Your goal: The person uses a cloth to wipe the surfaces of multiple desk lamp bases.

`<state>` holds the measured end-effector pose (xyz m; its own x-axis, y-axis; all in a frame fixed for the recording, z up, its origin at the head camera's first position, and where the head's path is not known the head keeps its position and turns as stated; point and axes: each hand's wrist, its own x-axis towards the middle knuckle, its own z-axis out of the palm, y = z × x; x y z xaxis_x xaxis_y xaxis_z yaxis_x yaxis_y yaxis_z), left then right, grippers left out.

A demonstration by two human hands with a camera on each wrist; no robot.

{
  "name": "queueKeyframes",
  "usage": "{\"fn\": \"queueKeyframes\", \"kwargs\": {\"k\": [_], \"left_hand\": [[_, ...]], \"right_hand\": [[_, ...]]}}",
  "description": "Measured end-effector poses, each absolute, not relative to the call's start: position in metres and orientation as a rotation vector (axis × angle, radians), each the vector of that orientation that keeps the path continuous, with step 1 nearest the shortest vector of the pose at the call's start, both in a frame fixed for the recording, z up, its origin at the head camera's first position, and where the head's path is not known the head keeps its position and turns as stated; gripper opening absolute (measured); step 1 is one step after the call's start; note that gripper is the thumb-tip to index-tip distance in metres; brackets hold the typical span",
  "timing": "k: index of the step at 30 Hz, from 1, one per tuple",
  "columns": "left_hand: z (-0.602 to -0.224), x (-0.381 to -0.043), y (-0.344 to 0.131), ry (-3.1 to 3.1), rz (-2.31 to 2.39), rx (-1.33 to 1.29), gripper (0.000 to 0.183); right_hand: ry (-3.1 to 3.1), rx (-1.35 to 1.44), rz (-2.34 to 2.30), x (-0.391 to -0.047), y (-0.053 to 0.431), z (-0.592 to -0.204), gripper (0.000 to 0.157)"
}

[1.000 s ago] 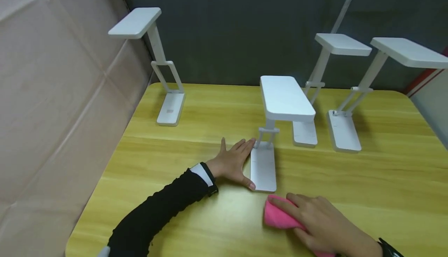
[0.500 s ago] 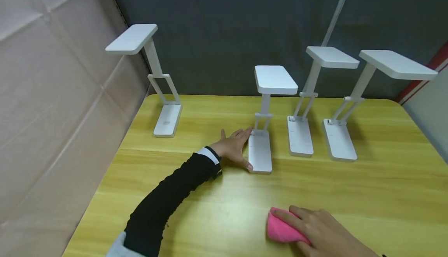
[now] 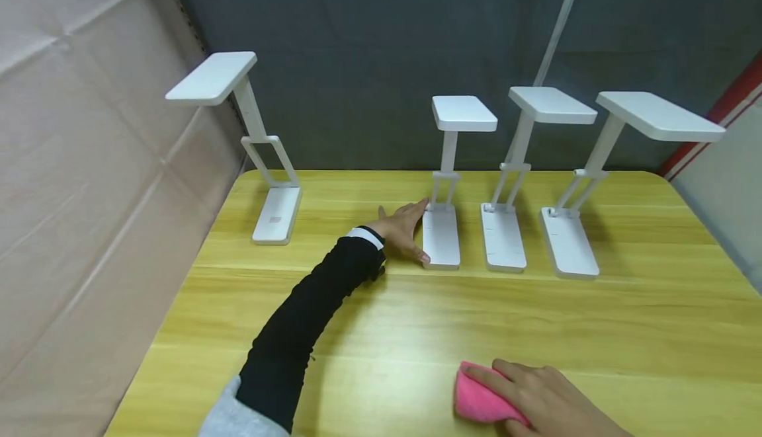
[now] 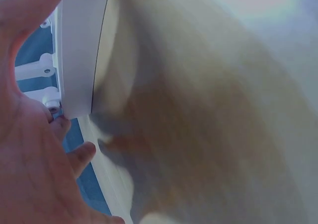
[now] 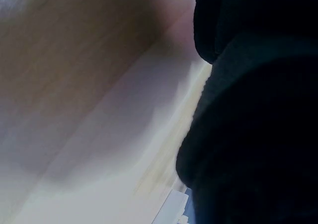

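Note:
My left hand lies with fingers and thumb spread along the left side of a white folding desk lamp's base. The thumb touches the front corner and the fingertips reach the back corner by the hinge. In the left wrist view the palm faces the edge of the lamp base. Near the front of the table my right hand holds a bunched pink cloth down on the wood. The right wrist view shows mostly a dark sleeve and shaded tabletop; the cloth is hidden there.
Two more white desk lamps stand unfolded to the right of the touched one. Another lamp is at the back left of the wooden table. A dark curtain hangs behind, pale cloth at the left.
My left hand has slid the lamp back, away from me, into line with the two lamps at its right. My right hand still holds the cloth near the front; the head view has shifted.

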<state>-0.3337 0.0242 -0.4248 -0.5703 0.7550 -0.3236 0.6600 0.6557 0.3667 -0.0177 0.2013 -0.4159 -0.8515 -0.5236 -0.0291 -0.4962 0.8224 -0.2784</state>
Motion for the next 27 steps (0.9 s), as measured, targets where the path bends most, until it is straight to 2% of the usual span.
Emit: {"fn": "queueKeyframes", "kwargs": {"k": [9,15,19,27], "left_hand": [[-0.426,-0.338,0.023,2.445,0.289,1.119,0.121],[-0.431,-0.322,0.0,2.6,0.124,1.175,0.108],[-0.429,-0.32,-0.046,2.71,0.189,1.115,0.091],[-0.429,-0.361,-0.201,2.933,0.232,0.692,0.074]], "right_hand": [[2.827,-0.695,-0.407,-0.013,0.2,-0.411,0.069],[2.759,-0.629,-0.427,-0.013,0.201,-0.409,0.067],[2.756,-0.646,-0.438,-0.014,0.203,-0.409,0.068],[2.749,-0.659,-0.421,-0.014,0.206,-0.411,0.069]]}}
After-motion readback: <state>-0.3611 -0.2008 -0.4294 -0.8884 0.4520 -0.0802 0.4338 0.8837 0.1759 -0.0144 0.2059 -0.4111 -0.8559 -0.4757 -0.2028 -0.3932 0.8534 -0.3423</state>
